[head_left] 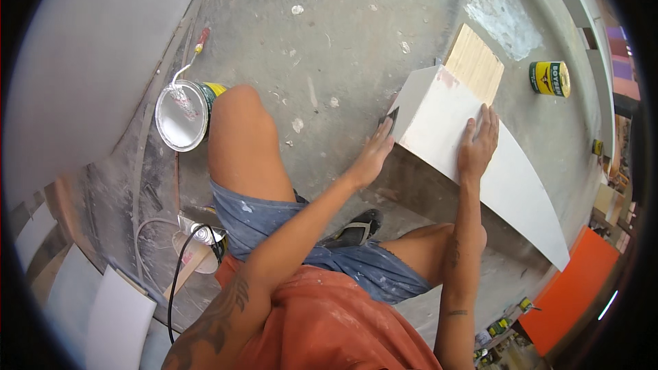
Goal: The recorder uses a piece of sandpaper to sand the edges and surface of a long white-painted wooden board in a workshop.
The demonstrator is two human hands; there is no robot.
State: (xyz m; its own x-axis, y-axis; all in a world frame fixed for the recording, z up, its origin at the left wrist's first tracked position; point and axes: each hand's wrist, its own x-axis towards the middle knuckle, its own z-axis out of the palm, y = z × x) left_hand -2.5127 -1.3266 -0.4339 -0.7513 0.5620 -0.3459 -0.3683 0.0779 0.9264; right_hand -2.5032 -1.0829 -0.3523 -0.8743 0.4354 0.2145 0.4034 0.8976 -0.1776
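Observation:
A white-painted panel (pixel 493 164) with a long curved edge slants across the floor in front of me on the right. My left hand (pixel 372 155) holds a dark piece of sandpaper (pixel 391 119) against the panel's left end face, fingers closed over it. On the panel's top my right hand (pixel 478 147) lies flat with its fingers stretched out, holding nothing. Beyond the fingertips a bare wooden board (pixel 476 62) sticks out from the panel's far side. Reddish patches show near the panel's far left corner.
To the left stands an open paint can (pixel 184 118) with a paint roller (pixel 185 92) across its rim. Another can (pixel 549 79) is at far right. A black cable (pixel 179 267) runs at lower left, near a spray tool (pixel 201 233). An orange board (pixel 572 288) lies at right.

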